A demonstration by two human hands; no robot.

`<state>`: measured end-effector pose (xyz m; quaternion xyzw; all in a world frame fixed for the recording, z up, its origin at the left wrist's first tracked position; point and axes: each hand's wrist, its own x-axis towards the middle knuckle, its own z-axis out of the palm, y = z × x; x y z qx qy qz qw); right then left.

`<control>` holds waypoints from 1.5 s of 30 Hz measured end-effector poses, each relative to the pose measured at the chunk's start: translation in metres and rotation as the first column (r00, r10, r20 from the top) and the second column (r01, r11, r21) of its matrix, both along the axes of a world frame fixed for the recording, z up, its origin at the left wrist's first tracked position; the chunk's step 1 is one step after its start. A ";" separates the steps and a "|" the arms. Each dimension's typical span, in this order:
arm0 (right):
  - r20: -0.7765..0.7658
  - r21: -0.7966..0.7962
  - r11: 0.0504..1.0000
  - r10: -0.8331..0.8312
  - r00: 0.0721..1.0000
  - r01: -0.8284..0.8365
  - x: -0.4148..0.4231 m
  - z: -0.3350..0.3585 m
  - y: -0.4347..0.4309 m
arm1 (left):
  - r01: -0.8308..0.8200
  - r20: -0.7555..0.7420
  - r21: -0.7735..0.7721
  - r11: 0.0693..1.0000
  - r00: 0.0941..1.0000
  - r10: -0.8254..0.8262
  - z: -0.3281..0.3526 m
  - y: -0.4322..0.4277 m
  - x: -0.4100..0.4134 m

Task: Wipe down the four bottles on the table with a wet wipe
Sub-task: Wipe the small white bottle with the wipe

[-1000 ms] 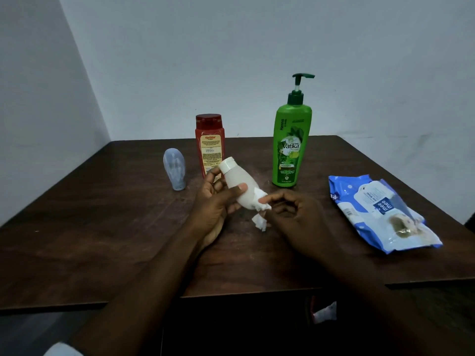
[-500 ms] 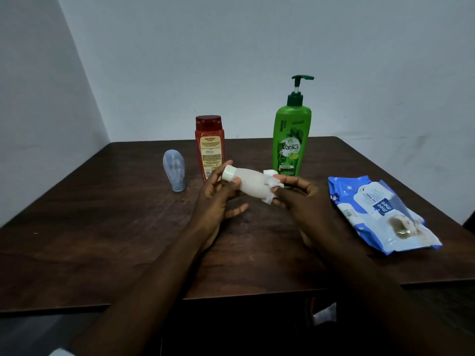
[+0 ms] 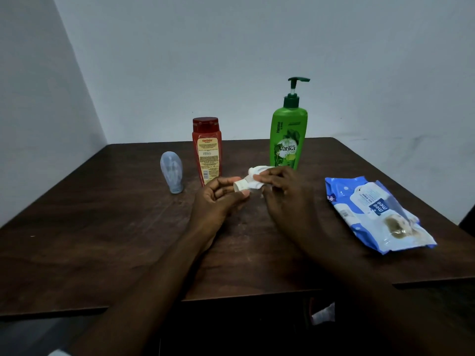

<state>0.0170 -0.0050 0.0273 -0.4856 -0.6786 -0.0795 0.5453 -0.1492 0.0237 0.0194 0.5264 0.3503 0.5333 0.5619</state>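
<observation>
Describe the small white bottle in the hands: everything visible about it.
The small white bottle looks like plain opaque plastic, with a round white cap on. It is held off the table, lying roughly level, with the cap towards the left hand, whose thumb and fingertips pinch the cap end. The right hand wraps a white wet wipe round its body, hiding most of it. No label shows.

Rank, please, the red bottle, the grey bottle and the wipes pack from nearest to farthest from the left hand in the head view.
1. Red bottle, just behind the left hand.
2. Grey bottle, to its left.
3. Wipes pack, far right.
</observation>
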 end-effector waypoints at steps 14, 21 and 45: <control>-0.749 -0.261 0.908 0.024 0.662 -0.328 0.009 0.011 0.002 | -0.003 -0.060 0.025 1.000 0.998 0.004 -0.007 0.006 0.002; -0.741 -0.295 0.872 0.049 0.670 -0.391 -0.002 0.010 0.007 | -0.112 -0.134 0.052 0.992 0.984 0.118 -0.009 0.009 0.003; -0.475 -0.524 0.844 -0.176 0.862 -0.116 0.003 -0.016 0.070 | -0.355 -0.538 0.328 0.875 0.691 0.483 -0.021 0.065 0.039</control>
